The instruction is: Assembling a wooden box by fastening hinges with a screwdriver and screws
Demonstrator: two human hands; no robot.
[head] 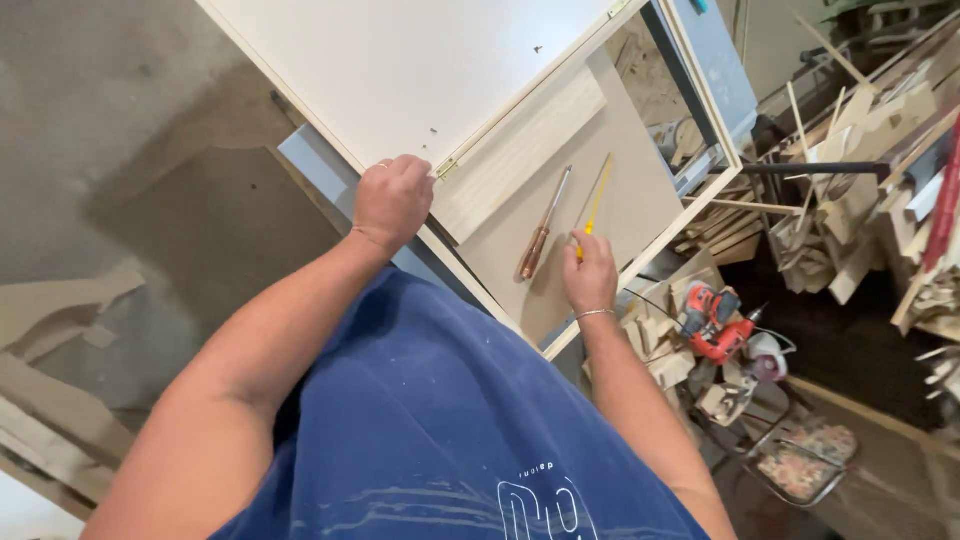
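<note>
White cabinet door (400,60) — left hand (392,200) closed on its edge; right hand (590,275) gripping yellow screwdriver (596,205) — brown-handled screwdriver (543,238) just beside.

There is one view, from a camera worn on the person's head. It looks steeply down past the blue shirt (440,420) and both forearms onto a white cabinet (420,60), close enough that its near edge sits mid-frame. The floor (120,130) fills the left side; scrap wood (860,130) crowds the right edge.
</note>
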